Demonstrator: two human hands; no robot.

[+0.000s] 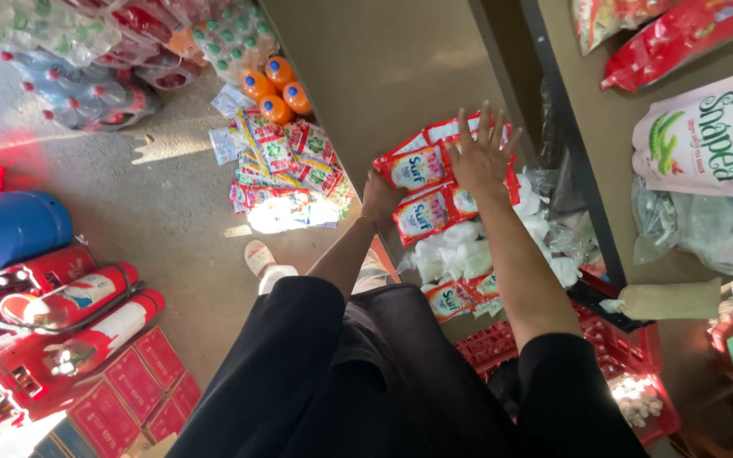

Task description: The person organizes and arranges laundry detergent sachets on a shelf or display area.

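Two hands hold a fan of glossy red detergent sachets [424,182] against the shelf edge. The left hand [381,197] has its grip closed on the bundle from below; the right hand [481,157] lies flat on top, fingers spread, grasping nothing. Slick film may let loose packets slide down. Farther off, orange-bodied bottles [277,85] stand on the floor.

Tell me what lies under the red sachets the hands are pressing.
Under the red sachets, white packets show, with more red sachets lower down. What lies directly beneath the right hand and left hand is covered.
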